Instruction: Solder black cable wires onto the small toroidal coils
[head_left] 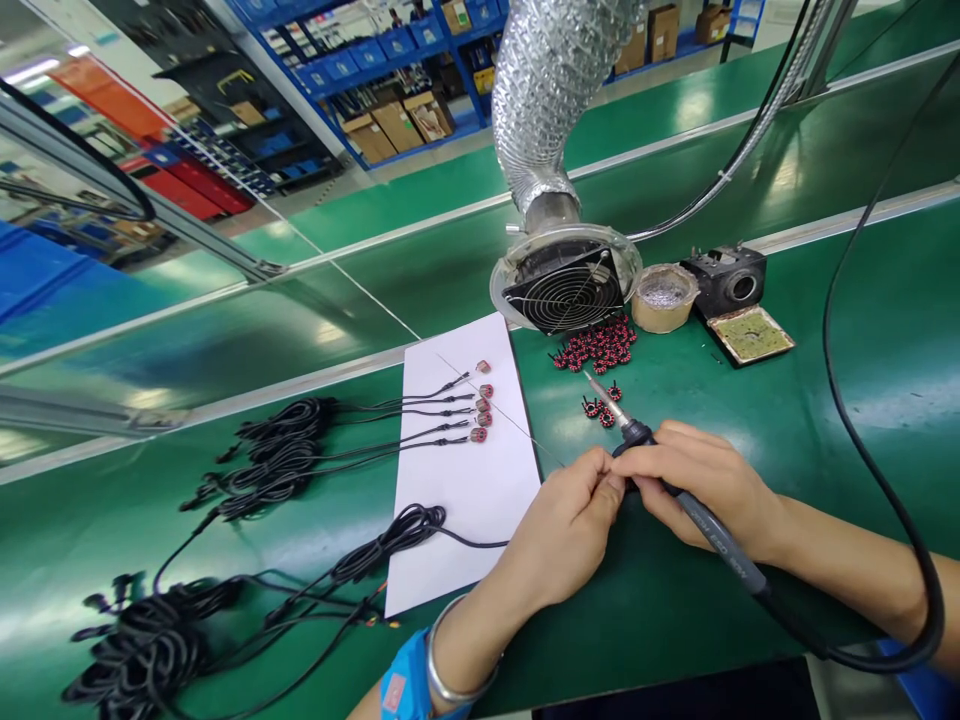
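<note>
My right hand (705, 490) is closed around a soldering iron (712, 540), whose bare metal tip points up and left over the table. My left hand (566, 530) is pinched, its fingertips meeting those of my right hand; whatever they hold is hidden. A thin wire (495, 405) slants down from the upper left and ends near my left hand. One black cable (472, 542) runs behind my left wrist from a coiled bundle on a white sheet (442, 500). Just beyond the iron's tip lie several small red-and-black wound rings (606, 418), with a larger pile of rings (600, 345) behind.
On the sheet, several cable ends lie beside wound rings (478, 435). Black cable coils (150, 640) spread leftward. A fume extractor (570, 290) hangs over the ring pile. Right of it stand a roll of tape (664, 300) and an iron stand (727, 280) with a sponge tray (750, 335).
</note>
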